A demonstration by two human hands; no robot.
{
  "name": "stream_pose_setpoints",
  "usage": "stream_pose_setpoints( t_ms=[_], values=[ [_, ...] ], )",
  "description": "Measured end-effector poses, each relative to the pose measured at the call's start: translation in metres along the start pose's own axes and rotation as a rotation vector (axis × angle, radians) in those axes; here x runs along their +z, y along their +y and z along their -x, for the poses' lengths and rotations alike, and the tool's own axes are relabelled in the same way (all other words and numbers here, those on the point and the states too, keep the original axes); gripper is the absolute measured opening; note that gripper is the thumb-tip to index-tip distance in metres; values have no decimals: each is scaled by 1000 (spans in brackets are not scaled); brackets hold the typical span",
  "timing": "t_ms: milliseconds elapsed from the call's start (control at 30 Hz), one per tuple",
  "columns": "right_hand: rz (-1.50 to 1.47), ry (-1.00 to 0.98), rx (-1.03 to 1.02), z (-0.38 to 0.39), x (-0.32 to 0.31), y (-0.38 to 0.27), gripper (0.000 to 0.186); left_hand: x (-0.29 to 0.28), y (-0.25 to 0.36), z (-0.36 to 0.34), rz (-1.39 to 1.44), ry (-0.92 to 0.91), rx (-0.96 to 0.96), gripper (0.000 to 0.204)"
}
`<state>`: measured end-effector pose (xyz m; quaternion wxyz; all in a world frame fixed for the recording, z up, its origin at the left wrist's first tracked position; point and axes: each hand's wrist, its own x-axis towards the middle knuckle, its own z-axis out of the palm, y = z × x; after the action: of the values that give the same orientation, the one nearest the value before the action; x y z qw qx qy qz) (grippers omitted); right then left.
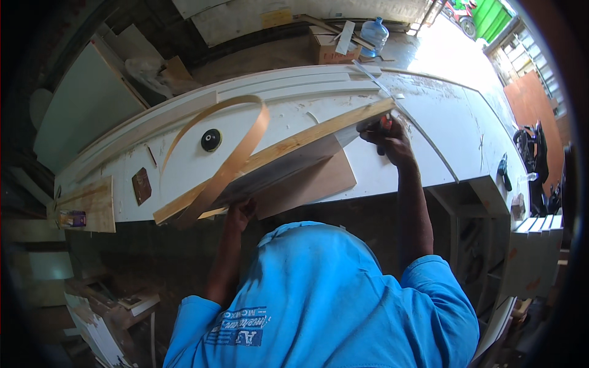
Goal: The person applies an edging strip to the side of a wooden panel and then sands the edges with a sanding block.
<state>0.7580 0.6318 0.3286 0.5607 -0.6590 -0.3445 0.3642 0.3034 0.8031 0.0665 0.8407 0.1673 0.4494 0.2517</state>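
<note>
A long board (300,140) with a pale wood-coloured edge is propped at a slant over the white worktable. My left hand (242,212) grips its near side from below, toward the left end; part of the fingers is hidden. At the far right end, my right hand (393,140) is closed round a small red and black hand tool (386,122), held against the board's edge; its exact kind is hard to tell. A thin wood-coloured edging strip (239,154) curls in a loop over the left part of the board. Beneath lies a flat brown panel (307,184).
The white worktable (429,116) carries a black round disc (211,140), a brown offcut (142,186) and a long metal straightedge (423,135). A cordless drill (504,172) lies at the right. Behind stand a cardboard box (334,50) and a blue water bottle (375,35).
</note>
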Motion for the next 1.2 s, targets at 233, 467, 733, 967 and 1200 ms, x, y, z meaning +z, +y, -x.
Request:
stream_pose_setpoints(
  t_ms=[233,467,733,967,1200],
  values=[
    [-192,-16,-104,11,33,-3,26,-10,25,-4,-143,49,-76,30],
    [-439,129,-184,12,24,32,27,83,53,75,-1582,-189,365,30],
    [-415,132,-125,29,31,15,29,307,131,268,-1115,-850,1316,46],
    [-212,537,157,73,40,78,38,372,113,206,-1861,-425,1413,92],
    [-574,411,305,134,15,157,46,419,118,193,-1899,-289,1297,78]
  ],
)
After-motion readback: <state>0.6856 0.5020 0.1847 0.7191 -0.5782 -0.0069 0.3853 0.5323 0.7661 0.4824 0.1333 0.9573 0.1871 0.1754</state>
